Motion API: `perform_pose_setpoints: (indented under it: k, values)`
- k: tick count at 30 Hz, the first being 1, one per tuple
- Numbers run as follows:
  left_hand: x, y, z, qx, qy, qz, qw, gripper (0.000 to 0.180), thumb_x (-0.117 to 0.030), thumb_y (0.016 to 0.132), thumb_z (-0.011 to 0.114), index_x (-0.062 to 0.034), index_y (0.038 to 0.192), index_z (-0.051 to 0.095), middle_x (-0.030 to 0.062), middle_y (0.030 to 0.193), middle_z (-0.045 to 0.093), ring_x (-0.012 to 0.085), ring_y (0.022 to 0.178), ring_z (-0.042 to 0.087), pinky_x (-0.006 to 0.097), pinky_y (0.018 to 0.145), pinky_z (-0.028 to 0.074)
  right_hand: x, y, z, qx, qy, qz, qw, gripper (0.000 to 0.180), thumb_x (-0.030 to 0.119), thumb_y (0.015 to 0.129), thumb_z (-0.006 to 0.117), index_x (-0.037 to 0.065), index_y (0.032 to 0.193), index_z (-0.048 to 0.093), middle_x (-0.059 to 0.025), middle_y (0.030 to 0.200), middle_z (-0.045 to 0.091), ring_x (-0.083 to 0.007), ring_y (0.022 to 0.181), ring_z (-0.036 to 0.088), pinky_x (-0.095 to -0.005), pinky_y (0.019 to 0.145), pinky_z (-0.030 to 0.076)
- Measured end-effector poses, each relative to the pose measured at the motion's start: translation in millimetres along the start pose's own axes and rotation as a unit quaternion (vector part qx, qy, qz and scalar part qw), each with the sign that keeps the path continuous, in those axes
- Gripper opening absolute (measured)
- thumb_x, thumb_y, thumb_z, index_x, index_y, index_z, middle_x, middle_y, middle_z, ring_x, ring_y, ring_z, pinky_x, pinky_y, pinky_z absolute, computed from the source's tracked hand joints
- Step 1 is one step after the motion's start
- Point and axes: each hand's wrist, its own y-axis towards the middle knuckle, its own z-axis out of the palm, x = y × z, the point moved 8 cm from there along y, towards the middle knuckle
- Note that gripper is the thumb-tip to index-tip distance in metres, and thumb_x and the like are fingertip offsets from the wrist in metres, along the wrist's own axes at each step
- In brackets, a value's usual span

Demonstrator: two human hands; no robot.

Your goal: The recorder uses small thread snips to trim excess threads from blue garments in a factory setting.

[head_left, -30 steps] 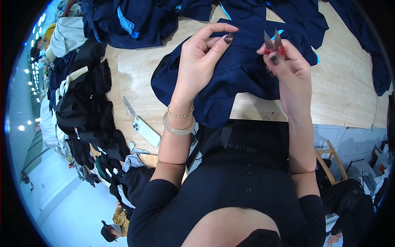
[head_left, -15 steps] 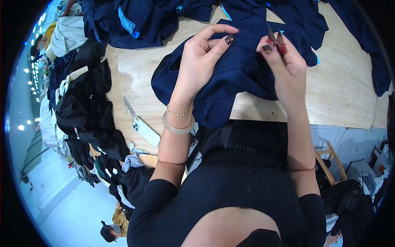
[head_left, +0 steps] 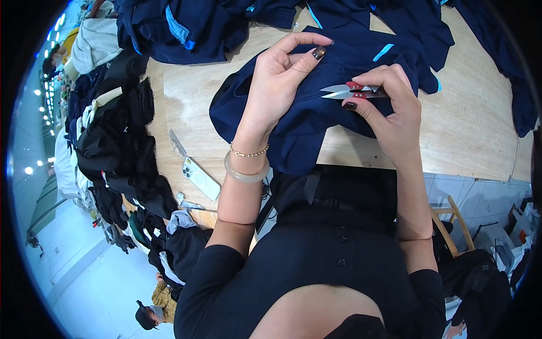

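A navy blue garment (head_left: 307, 121) lies bunched on the wooden table in front of me, one part draping over its near edge. My left hand (head_left: 282, 73) is over its upper left part, thumb and forefinger curved around the cloth with the other fingers curled in. My right hand (head_left: 389, 99) grips red-handled thread snips (head_left: 357, 90) between thumb and fingers. Their two blades stand slightly apart and point left, just above the garment and toward my left hand. A light blue strip (head_left: 383, 52) shows on the garment beyond the snips.
More navy garments (head_left: 180, 28) with light blue trim lie along the far side of the table. Left of my arm are a white phone (head_left: 201, 178) and a thin blade-like tool (head_left: 176, 142). Black clothes (head_left: 116, 144) are heaped at left. A wooden chair (head_left: 451, 226) stands at right.
My right hand has come down and turned, so the snips that pointed away from me now point left over the garment. The light blue strip is uncovered. My left hand stays almost still.
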Motion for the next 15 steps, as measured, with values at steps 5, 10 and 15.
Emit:
perform_pose_setpoints:
  k: [5,10,15]
  values:
    - [0.7,-0.1,1.0,-0.015,0.011,0.0,1.0,0.02,-0.008,0.096,0.055,0.0014,0.113,0.06,0.0022,0.077,0.067,0.0004,0.07,0.055,0.013,0.064,0.043,9.6,1.1,2.2,-0.006,-0.04,-0.049,0.998,0.017,0.011,0.075,0.076,0.004,0.088,0.066,-0.0027,0.078,0.062,-0.0139,0.073,0.054,-0.0241,0.064,0.044]
    - [-4.5,-1.8,-3.9,-0.021,0.087,0.049,0.995,0.019,-0.01,0.095,0.057,-0.0013,0.111,0.062,-0.0028,0.067,0.063,-0.001,0.061,0.046,0.013,0.056,0.035,-4.2,-7.8,-6.3,-0.042,0.066,0.057,0.995,0.011,0.011,0.089,0.064,0.001,0.089,0.066,-0.0034,0.07,0.062,-0.0074,0.059,0.055,-0.0183,0.053,0.04]
    - [-11.8,-5.2,-3.1,-0.039,0.123,0.066,0.99,0.019,-0.011,0.092,0.062,-0.0028,0.109,0.064,-0.0063,0.059,0.056,-0.0004,0.055,0.038,0.016,0.05,0.029,-0.3,-10.7,-4.0,-0.001,0.028,0.123,0.992,0.011,0.012,0.092,0.062,0.003,0.091,0.068,-0.0006,0.068,0.06,-0.0048,0.057,0.05,-0.0185,0.051,0.034]
